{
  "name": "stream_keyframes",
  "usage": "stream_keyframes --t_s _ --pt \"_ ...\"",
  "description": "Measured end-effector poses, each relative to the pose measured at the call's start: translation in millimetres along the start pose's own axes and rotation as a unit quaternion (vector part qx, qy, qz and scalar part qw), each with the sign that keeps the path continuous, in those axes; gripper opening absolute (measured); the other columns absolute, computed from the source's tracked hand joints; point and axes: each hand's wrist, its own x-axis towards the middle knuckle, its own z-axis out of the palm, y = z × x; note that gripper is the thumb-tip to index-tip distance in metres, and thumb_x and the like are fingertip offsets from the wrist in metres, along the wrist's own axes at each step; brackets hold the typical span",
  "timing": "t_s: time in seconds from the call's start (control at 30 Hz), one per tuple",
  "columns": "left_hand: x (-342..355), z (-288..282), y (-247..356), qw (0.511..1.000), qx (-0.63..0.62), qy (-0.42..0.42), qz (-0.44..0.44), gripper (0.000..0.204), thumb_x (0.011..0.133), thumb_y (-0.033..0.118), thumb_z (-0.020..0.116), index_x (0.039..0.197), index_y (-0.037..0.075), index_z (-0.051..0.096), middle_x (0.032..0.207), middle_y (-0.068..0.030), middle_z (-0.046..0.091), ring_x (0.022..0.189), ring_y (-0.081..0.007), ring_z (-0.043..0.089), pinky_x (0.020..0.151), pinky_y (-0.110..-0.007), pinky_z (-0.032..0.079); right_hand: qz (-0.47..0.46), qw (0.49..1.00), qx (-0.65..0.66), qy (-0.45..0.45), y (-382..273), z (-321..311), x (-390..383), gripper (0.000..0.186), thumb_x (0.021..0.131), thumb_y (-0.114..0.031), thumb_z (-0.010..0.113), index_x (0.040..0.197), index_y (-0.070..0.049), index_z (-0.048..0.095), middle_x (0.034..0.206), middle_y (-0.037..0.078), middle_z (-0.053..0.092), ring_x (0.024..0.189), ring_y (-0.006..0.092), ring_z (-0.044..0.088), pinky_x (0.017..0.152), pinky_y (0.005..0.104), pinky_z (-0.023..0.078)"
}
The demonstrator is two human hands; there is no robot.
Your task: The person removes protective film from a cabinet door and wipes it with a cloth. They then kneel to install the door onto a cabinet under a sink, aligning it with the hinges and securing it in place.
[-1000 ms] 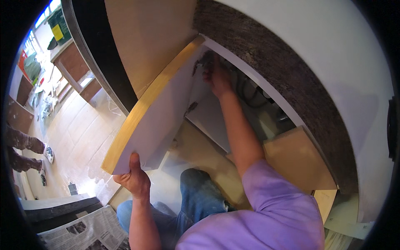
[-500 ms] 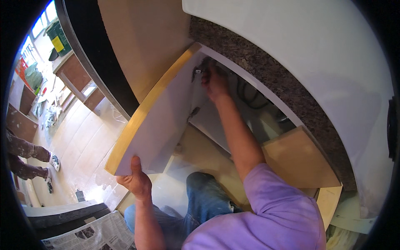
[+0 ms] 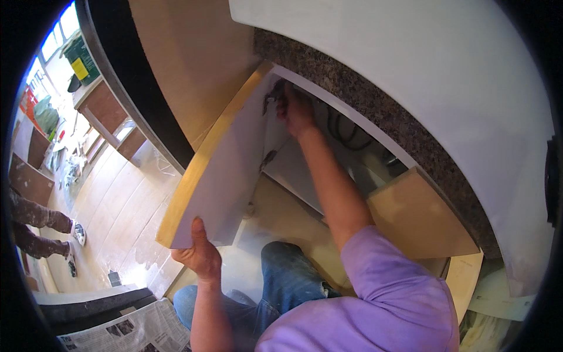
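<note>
Cabinet door [image 3: 226, 170]: between both hands
Hinge [image 3: 271, 101]: just left of right hand [image 3: 296, 111]
Newspaper [image 3: 126, 331]: below-left of left hand [image 3: 199, 255]

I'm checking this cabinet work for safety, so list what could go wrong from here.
1. The left hand grips only the bottom corner of the open cabinet door; if the top lets go, the door may tip or drop onto the knees.
2. The right hand works at the upper hinge, close between door and cabinet frame, so fingers could get pinched if the door swings.
3. Dark cables hang inside the cabinet near the right forearm and might snag.
</note>
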Motion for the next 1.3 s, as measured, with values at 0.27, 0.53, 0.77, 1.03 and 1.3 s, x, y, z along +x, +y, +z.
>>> stream_keyframes --t_s 0.27,0.53,0.77,1.03,1.3 --pt "48 -16 -6 0.996 0.052 -0.067 -0.042 0.028 0.099 0.022 0.071 0.108 -0.004 0.071 0.097 -0.0053 0.073 0.085 -0.0107 0.064 0.076 -0.026 0.051 -0.002 0.999 -0.013 0.034 7 4 8 0.038 0.104 -0.041 0.058 0.087 -0.007 0.06 0.068 0.004 0.056 0.054 0.0149 0.053 0.047 0.0326 0.044" --pt "20 -5 5 0.998 0.038 -0.028 -0.034 0.029 0.099 0.02 0.071 0.112 -0.006 0.07 0.102 -0.0073 0.073 0.09 -0.0122 0.065 0.081 -0.027 0.052 -0.023 0.998 -0.026 0.059 14 19 13 0.043 0.104 -0.04 0.055 0.078 -0.006 0.058 0.062 0.005 0.053 0.049 0.017 0.05 0.045 0.0343 0.042" --pt "3 20 12 0.994 -0.072 -0.059 -0.056 0.029 0.099 0.021 0.071 0.112 -0.005 0.07 0.102 -0.0068 0.073 0.091 -0.0119 0.065 0.081 -0.027 0.052 -0.286 0.899 -0.261 0.205 72 -32 71 0.045 0.105 -0.044 0.05 0.085 -0.006 0.061 0.061 0.005 0.052 0.048 0.0169 0.052 0.046 0.0332 0.044" --pt "14 7 6 0.996 -0.033 -0.053 -0.056 0.028 0.098 0.021 0.073 0.11 -0.005 0.07 0.098 -0.0055 0.073 0.086 -0.0106 0.065 0.076 -0.026 0.052 -0.249 0.925 -0.201 0.203 59 -20 75 0.045 0.105 -0.044 0.049 0.09 -0.005 0.065 0.068 0.009 0.06 0.056 0.0198 0.058 0.051 0.0368 0.046" --pt "10 18 22 0.996 -0.043 -0.053 -0.065 0.029 0.098 0.021 0.072 0.111 -0.005 0.069 0.099 -0.0061 0.073 0.087 -0.0113 0.065 0.077 -0.027 0.052 -0.271 0.855 -0.374 0.236 48 -13 85 0.043 0.105 -0.035 0.042 0.109 -0.004 0.072 0.106 0.017 0.073 0.104 0.0349 0.068 0.092 0.0459 0.051"
